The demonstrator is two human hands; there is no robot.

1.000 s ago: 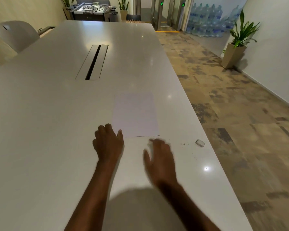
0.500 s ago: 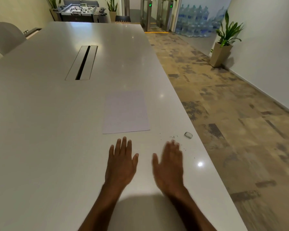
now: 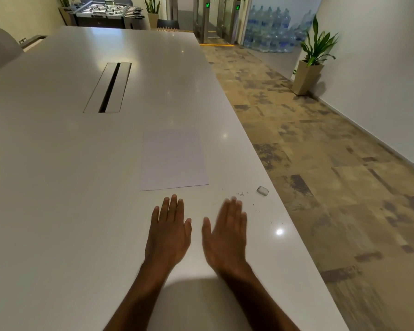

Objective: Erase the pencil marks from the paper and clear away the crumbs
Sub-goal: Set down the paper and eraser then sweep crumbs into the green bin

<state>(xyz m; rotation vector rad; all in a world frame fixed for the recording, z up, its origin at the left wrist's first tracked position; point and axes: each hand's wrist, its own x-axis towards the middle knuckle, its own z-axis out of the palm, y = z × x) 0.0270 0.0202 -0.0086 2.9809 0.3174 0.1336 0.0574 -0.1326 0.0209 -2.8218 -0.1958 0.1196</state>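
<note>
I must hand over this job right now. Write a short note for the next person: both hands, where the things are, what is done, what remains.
Left hand: open, flat, empty, just below the paper.
Right hand: open, empty, blurred, beside the crumbs.
Eraser: lies on the table near its right edge.
Done: the paper shows no visible marks.
Left: crumbs are scattered between paper and eraser and toward the edge; sweep them away.

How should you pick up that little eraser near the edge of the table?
Pinch the eraser across its two longer sides with thumb and forefinger, coming from above. It is a small, low block lying flat, so there is nothing to get under. The right hand is nearer. It sits close to the table edge, so a sideways push might knock it off.
</note>
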